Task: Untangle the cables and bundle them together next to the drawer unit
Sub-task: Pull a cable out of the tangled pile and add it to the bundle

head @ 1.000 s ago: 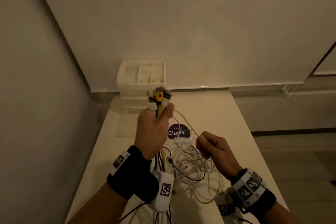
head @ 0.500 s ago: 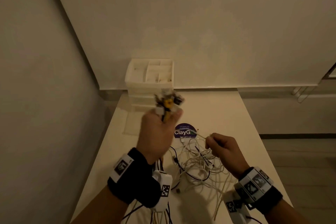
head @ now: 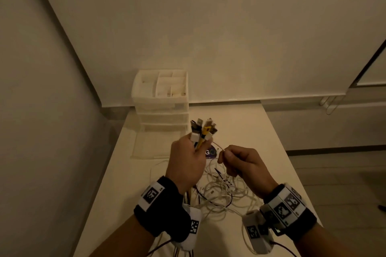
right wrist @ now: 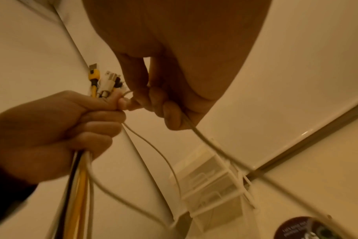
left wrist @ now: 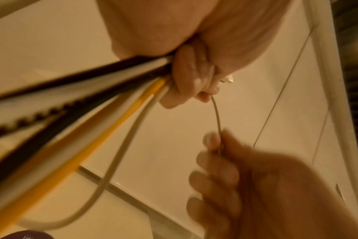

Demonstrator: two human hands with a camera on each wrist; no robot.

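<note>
At frame centre, right fingers: the right hand [head: 243,165] is curled closed, thumb and forefinger pinching one thin pale cable [left wrist: 216,116] just beside the other fist.
Left fingers: the left hand [head: 187,164] is wrapped tight round a bundle of gathered cables [right wrist: 80,186], black, white and yellow, with their plug ends [head: 203,129] fanned out above the knuckles.
Link between hands: the pinched cable runs straight from the left fist into the right pinch, with a slack loop sagging below in the left wrist view.
Loose tangle: the remaining cables [head: 223,190] lie knotted on the table [head: 261,131], lower centre of the head view, beneath and between both wrists.
Drawer unit: the drawer unit [head: 160,102] stands at the table's far left edge, well apart from the tangle.
Handling: the cables look light, limp and smooth, so likely to slide through a loose pinch; plugs may snag in loops.
Where to hold: probably close behind the plug, feeding each strand hand over hand.
</note>
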